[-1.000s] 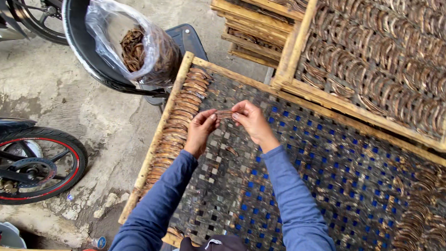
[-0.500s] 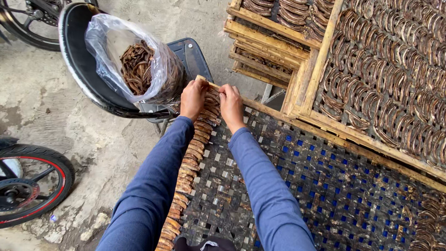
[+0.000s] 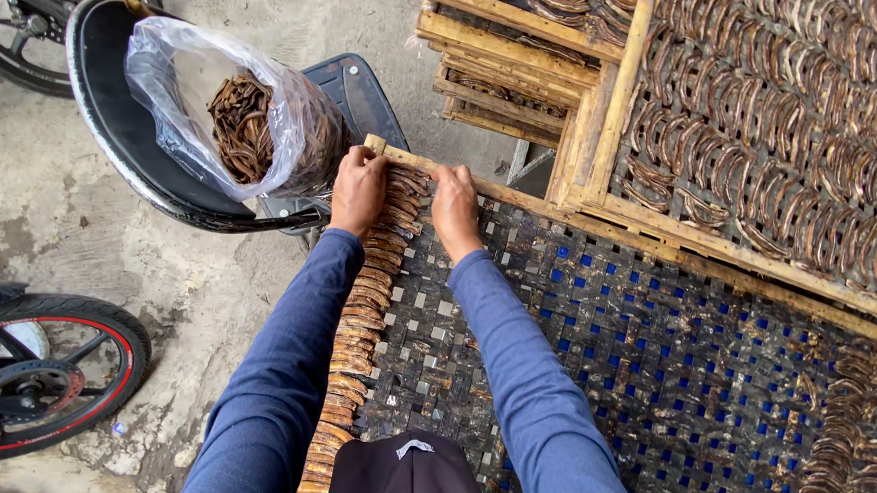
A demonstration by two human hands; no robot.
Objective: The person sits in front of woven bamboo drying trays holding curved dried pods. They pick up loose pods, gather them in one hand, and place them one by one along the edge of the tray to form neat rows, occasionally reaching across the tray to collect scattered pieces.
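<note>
Head camera looked down on a woven drying tray with a wooden frame, where a single row of brown curved strips ran along its left edge, from the bottom of the picture up to the far corner. Both hands met at the top of that row. The left hand lay palm down on the outer side, its fingers curled together over the corner of the frame; the right hand lay just beside it on the inner side, fingers bent down onto the topmost strips. Whether either hand pinched a strip I could not tell.

As I judged it, one row was laid, a patch of strips sat at the tray's right end, and the wide mesh between was bare. A clear plastic bag holding more dark strips stood open on a scooter seat, near the left hand. A full tray lay beyond, atop stacked frames. Both arms, in blue sleeves, stretched forward, nearly straight, converging at the corner.
</note>
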